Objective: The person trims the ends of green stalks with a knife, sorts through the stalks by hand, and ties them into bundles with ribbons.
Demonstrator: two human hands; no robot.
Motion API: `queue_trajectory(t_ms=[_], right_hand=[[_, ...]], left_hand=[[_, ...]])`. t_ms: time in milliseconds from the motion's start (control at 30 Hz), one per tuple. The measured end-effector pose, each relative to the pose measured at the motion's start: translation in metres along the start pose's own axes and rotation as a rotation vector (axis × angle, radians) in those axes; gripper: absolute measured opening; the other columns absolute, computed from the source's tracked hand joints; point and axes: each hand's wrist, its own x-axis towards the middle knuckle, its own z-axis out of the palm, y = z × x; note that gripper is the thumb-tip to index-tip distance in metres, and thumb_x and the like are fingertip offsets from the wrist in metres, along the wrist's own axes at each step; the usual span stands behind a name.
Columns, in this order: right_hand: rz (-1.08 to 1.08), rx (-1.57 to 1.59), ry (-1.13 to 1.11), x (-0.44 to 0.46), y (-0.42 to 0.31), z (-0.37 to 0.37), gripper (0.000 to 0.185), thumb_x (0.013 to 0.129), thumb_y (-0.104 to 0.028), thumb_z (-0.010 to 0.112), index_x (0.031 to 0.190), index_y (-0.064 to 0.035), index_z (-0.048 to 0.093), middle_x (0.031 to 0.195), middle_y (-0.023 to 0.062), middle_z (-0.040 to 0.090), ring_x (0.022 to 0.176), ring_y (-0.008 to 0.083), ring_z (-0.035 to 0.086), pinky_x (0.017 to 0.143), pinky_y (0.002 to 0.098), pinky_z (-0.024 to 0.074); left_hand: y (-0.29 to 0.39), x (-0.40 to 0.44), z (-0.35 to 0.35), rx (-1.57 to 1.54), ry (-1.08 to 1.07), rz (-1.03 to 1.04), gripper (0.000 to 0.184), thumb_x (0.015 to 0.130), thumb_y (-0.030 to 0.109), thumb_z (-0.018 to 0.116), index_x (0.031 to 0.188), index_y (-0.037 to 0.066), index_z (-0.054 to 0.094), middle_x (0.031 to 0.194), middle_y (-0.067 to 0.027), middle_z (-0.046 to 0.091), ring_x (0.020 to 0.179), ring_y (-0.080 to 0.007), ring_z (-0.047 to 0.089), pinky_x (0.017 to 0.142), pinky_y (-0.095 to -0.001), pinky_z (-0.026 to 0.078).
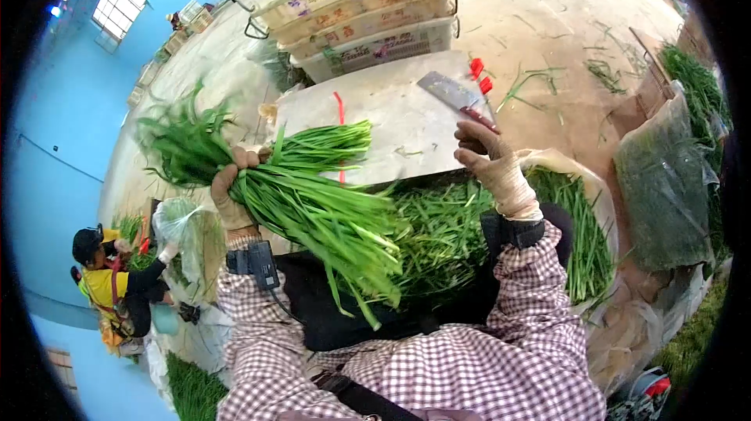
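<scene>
While the left hand (228, 199) grasps the greens (325, 200) at 9 o'clock, the right hand's (494, 167) fingers hang loose, half-curled, near the cleaver (450, 93) at 1 o'clock.

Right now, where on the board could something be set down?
On the board, the middle between greens and knife is bare except scraps, as is the strip toward the crates. Crowded: the left, with greens in the left hand; the near right corner, by the right hand.

Pale crates (360, 8) are stacked beyond the worktop (407, 128)'s far edge; a window (119, 3) is set in the blue wall (66, 112).
</scene>
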Motion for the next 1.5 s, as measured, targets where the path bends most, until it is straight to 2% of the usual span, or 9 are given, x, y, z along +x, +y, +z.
queue_trajectory(t_ms=[200,300,467,600,833,967,1167,1267,1500], right_hand=[[0.040,-0.055,-0.340,-0.029,-0.011,0.052,0.065,0.075,-0.007,0.081,0.134,-0.0083,0.053,0.127,0.0076,0.058,0.116,0.0184,0.055,0.100,0.0305,0.0450],[-0.370,-0.379,-0.482,-0.030,-0.027,0.078,0.093,0.062,-0.014,0.087,0.143,-0.0103,0.042,0.142,0.0178,0.044,0.129,0.0328,0.046,0.108,0.0404,0.0393],[-0.832,-0.516,-0.432,-0.035,-0.053,0.125,0.072,0.064,-0.015,0.079,0.131,-0.0140,0.053,0.132,0.0177,0.053,0.109,0.0373,0.059,0.091,0.0443,0.0493],[-0.743,-0.808,-0.407,-0.043,-0.048,0.165,0.059,0.069,-0.010,0.071,0.125,-0.0195,0.055,0.121,0.0092,0.058,0.096,0.0313,0.063,0.078,0.0426,0.0518],[-0.326,-0.891,-0.341,-0.036,0.050,0.116,0.037,0.077,-0.008,0.066,0.113,-0.0176,0.063,0.092,0.0080,0.070,0.081,0.0292,0.068,0.069,0.0404,0.0534],[-0.202,-0.849,-0.432,-0.046,0.026,0.099,0.029,0.081,-0.007,0.065,0.109,-0.0132,0.064,0.093,0.0115,0.069,0.083,0.0324,0.067,0.070,0.0403,0.0531],[-0.661,-0.307,-0.326,-0.040,-0.066,0.128,0.036,0.078,-0.016,0.072,0.112,-0.0076,0.062,0.115,0.0123,0.062,0.094,0.0352,0.064,0.079,0.0422,0.0515],[-0.558,-0.515,-0.643,-0.033,-0.073,0.153,0.043,0.084,-0.036,0.068,0.114,-0.0065,0.063,0.116,0.0160,0.061,0.093,0.0367,0.063,0.080,0.0427,0.0513],[0.060,-0.019,-0.527,-0.053,0.020,0.125,0.032,0.087,-0.029,0.069,0.110,-0.0063,0.068,0.095,0.0131,0.069,0.085,0.0287,0.066,0.076,0.0382,0.0532]], left_hand=[[0.036,-0.024,-0.007,-0.120,-0.172,0.289,0.048,0.080,0.006,0.060,0.126,0.008,0.048,0.077,0.0024,0.038,0.074,-0.0149,0.040,0.100,-0.0429,0.039],[0.053,-0.032,-0.009,-0.285,-0.236,0.346,0.047,0.082,0.007,0.059,0.127,0.010,0.048,0.080,0.0030,0.041,0.077,-0.0144,0.043,0.101,-0.0411,0.037],[0.069,-0.048,-0.008,-0.301,-0.209,0.400,0.047,0.084,0.008,0.061,0.129,0.012,0.048,0.081,0.0042,0.046,0.082,-0.0141,0.047,0.103,-0.0398,0.036],[0.071,-0.036,0.007,-0.340,-0.525,0.327,0.049,0.086,0.013,0.064,0.131,0.012,0.045,0.090,0.0013,0.057,0.091,-0.0142,0.054,0.104,-0.0364,0.036],[0.133,-0.055,-0.047,-0.366,-0.168,0.615,0.046,0.084,0.013,0.066,0.126,0.012,0.046,0.076,0.0064,0.049,0.079,-0.0098,0.051,0.096,-0.0362,0.041],[0.157,-0.008,-0.124,-0.343,-0.004,1.464,0.051,0.079,0.018,0.072,0.125,0.016,0.051,0.088,0.0079,0.058,0.090,-0.0105,0.056,0.106,-0.0415,0.035],[0.143,-0.056,-0.089,-0.110,-0.026,0.562,0.054,0.080,0.018,0.072,0.126,0.005,0.048,0.085,0.0055,0.062,0.091,-0.0128,0.058,0.098,-0.0372,0.041],[0.127,-0.021,-0.142,-0.464,-0.635,0.566,0.049,0.084,0.017,0.066,0.129,0.013,0.048,0.091,0.0055,0.062,0.103,-0.0141,0.055,0.101,-0.0445,0.038],[0.102,-0.047,-0.089,-0.610,-0.289,0.570,0.049,0.085,0.016,0.065,0.129,0.009,0.045,0.083,0.0033,0.055,0.087,-0.0140,0.053,0.101,-0.0382,0.034]])
